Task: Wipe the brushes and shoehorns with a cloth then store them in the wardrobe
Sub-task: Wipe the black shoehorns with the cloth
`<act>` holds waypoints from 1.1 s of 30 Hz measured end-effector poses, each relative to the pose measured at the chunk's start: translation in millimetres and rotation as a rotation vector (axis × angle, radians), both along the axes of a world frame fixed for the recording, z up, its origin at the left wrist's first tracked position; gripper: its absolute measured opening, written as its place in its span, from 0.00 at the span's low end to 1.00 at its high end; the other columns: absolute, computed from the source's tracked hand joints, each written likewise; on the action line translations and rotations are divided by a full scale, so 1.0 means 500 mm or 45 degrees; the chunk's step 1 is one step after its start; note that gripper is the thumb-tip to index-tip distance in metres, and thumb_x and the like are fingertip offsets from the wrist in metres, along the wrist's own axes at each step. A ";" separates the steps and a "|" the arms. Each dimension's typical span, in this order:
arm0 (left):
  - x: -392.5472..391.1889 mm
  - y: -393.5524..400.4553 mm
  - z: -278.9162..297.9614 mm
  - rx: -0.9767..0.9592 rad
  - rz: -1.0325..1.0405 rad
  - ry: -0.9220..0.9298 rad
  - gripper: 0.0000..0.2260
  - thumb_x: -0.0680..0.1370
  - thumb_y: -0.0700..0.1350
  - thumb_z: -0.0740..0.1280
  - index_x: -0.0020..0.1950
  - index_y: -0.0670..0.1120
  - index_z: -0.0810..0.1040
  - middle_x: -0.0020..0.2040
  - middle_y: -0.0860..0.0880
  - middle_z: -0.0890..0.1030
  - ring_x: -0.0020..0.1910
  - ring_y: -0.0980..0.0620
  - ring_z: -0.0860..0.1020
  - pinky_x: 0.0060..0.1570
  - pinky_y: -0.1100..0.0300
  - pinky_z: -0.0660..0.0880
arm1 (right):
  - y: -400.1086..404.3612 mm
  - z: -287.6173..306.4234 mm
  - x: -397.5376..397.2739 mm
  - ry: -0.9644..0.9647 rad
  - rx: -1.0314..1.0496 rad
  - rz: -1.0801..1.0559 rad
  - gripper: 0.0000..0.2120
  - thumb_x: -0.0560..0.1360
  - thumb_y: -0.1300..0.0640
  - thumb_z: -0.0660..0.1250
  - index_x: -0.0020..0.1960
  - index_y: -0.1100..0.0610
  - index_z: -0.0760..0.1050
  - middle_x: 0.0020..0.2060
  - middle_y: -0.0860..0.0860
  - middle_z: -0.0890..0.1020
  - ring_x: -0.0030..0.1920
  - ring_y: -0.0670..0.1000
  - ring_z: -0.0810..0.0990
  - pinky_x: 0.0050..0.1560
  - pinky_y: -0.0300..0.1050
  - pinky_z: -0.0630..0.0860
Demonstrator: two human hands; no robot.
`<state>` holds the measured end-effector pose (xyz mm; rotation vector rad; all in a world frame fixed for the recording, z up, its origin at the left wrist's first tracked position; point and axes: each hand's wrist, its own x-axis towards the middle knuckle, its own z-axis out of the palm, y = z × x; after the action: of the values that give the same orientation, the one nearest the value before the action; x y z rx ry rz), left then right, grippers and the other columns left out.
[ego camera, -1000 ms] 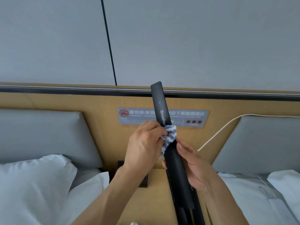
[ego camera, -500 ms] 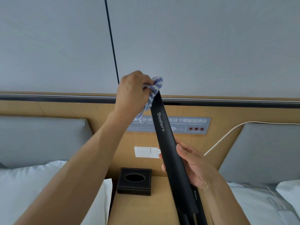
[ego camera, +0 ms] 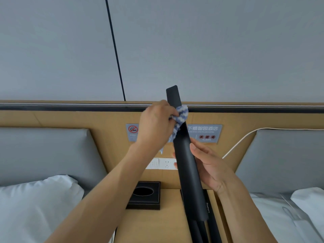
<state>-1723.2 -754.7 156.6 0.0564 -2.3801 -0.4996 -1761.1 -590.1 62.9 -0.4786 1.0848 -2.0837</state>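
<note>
Left grip [ego camera: 156, 123] curled, raised forward; right grip [ego camera: 209, 165] clasping lower, thumb extended.

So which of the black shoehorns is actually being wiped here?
The raised shoehorn, held upright by the right hand while the left hand rubs the cloth near its top. The other shoehorn lies untouched on the nightstand.

Two shoehorns [ego camera: 188, 172], one cloth [ego camera: 181, 118]

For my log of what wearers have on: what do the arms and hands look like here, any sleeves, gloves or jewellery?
Both forearms are bare as far as the frame shows, with no sleeve edge in view. The left hand and right hand wear no gloves. No watch, band or ring shows on the visible sides of the wrists and fingers.
</note>
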 end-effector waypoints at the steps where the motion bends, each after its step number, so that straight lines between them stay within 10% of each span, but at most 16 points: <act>1: 0.006 0.008 -0.010 -0.015 -0.034 -0.032 0.08 0.71 0.35 0.69 0.44 0.43 0.86 0.43 0.45 0.82 0.39 0.46 0.79 0.39 0.52 0.73 | -0.003 0.000 0.000 0.014 0.016 -0.030 0.17 0.80 0.60 0.64 0.68 0.57 0.78 0.60 0.61 0.83 0.59 0.60 0.83 0.53 0.54 0.82; 12: 0.036 0.037 -0.091 -0.143 -0.021 -0.279 0.09 0.77 0.42 0.64 0.51 0.45 0.84 0.49 0.48 0.78 0.47 0.47 0.76 0.39 0.54 0.72 | -0.022 -0.014 0.028 0.042 0.059 -0.152 0.30 0.75 0.80 0.58 0.70 0.56 0.71 0.60 0.62 0.82 0.56 0.60 0.83 0.52 0.54 0.83; 20: 0.071 0.053 -0.135 -0.211 -0.033 -0.289 0.06 0.66 0.36 0.75 0.40 0.45 0.84 0.39 0.49 0.80 0.36 0.48 0.78 0.27 0.56 0.72 | -0.038 -0.039 0.037 -0.396 -0.102 -0.435 0.22 0.80 0.53 0.64 0.71 0.61 0.71 0.61 0.63 0.81 0.54 0.61 0.85 0.44 0.56 0.83; 33: 0.086 -0.102 -0.214 0.076 0.321 -0.432 0.09 0.72 0.35 0.68 0.38 0.47 0.83 0.35 0.51 0.78 0.33 0.51 0.75 0.30 0.61 0.67 | -0.008 -0.042 0.027 -0.410 -0.187 -0.753 0.19 0.84 0.52 0.59 0.73 0.55 0.69 0.64 0.58 0.81 0.60 0.61 0.83 0.52 0.64 0.82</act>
<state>-1680.4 -805.5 49.6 0.4977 -2.6349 -0.4682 -1747.7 -594.3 42.0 0.1399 0.9568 -2.6477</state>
